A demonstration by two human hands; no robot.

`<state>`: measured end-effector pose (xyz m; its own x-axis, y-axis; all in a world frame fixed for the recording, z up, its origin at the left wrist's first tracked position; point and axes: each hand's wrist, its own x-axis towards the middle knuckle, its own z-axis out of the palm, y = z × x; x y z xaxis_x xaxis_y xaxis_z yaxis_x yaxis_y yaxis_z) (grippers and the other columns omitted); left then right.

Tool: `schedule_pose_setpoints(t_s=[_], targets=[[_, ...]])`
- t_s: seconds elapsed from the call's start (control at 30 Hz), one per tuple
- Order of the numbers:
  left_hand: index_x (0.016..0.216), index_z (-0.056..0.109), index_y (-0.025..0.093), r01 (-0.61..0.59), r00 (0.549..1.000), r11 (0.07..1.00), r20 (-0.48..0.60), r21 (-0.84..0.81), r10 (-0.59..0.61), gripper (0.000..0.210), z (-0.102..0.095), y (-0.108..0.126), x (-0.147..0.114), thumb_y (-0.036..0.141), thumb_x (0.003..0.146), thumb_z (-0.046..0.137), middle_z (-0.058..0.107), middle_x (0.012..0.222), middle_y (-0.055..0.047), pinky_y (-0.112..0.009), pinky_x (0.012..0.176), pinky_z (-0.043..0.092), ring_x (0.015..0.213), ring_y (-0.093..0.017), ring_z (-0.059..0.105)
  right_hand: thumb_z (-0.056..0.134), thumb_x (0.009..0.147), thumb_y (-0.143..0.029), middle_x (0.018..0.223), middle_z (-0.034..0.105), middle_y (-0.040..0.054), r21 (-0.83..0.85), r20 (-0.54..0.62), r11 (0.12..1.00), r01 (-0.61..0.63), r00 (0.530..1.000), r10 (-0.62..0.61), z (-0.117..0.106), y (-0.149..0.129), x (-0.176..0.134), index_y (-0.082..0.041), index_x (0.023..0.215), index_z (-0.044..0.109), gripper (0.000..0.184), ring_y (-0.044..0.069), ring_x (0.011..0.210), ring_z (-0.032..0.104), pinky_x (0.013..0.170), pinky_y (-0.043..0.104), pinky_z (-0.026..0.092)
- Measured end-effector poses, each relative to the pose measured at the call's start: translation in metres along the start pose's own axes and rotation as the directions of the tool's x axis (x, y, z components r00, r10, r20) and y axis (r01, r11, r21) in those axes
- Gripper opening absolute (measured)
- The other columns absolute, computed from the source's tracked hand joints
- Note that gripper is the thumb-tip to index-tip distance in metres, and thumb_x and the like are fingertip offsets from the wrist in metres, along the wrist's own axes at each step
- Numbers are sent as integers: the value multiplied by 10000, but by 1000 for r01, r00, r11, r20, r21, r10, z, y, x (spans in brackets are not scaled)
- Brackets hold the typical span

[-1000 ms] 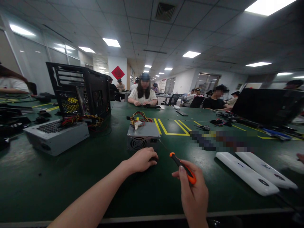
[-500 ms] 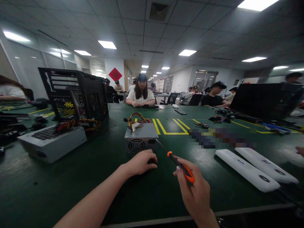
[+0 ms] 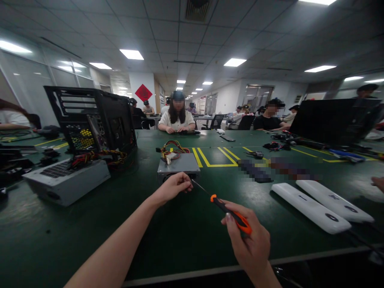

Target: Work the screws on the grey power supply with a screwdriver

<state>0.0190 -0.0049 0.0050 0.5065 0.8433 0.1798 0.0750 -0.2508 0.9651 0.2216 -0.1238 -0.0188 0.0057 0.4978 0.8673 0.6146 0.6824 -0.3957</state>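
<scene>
My right hand (image 3: 250, 238) is closed around the black and orange handle of a screwdriver (image 3: 229, 212), whose thin shaft points up and to the left. Its tip ends close to the fingers of my left hand (image 3: 177, 186). That left hand is pinched in front of a grey power supply unit (image 3: 180, 163), and anything between its fingertips is hidden or too small to make out. On top of the unit lies a bundle of coloured cables (image 3: 174, 149) with a white connector. My left hand hides most of the unit's front face and fan grille.
To the left, a second power supply unit (image 3: 67, 180) lies before a black computer case (image 3: 93, 120). Two long white devices (image 3: 310, 208) rest at the right. A black monitor (image 3: 327, 120) stands behind them. Across the green table (image 3: 186, 256) sits a co-worker (image 3: 177, 116).
My left hand has risen from the tabletop to the screwdriver tip, its fingers now pinched. The tip has moved slightly left and down, away from the power supply unit's side.
</scene>
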Motion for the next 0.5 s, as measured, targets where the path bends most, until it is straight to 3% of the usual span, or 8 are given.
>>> schedule_pose_setpoints(t_s=[0.23,0.5], targets=[[798,537,139,59,997,963,-38,-263,-71,236,-1,5,-2,306,699,670,570,771,-3,-240,673,399,710,-91,530,490,821,-128,973,638,41,18,6,1000,15,1000,-15,0,-2,1,-194,1022,529,215,126,750,650,698,242,532],[821,548,148,73,996,945,-23,-319,-85,225,-3,5,-2,266,691,688,561,784,0,-230,679,404,722,-88,535,486,821,-129,981,636,43,22,33,1000,16,999,-17,2,-2,1,-199,1019,529,214,124,727,651,676,241,535]])
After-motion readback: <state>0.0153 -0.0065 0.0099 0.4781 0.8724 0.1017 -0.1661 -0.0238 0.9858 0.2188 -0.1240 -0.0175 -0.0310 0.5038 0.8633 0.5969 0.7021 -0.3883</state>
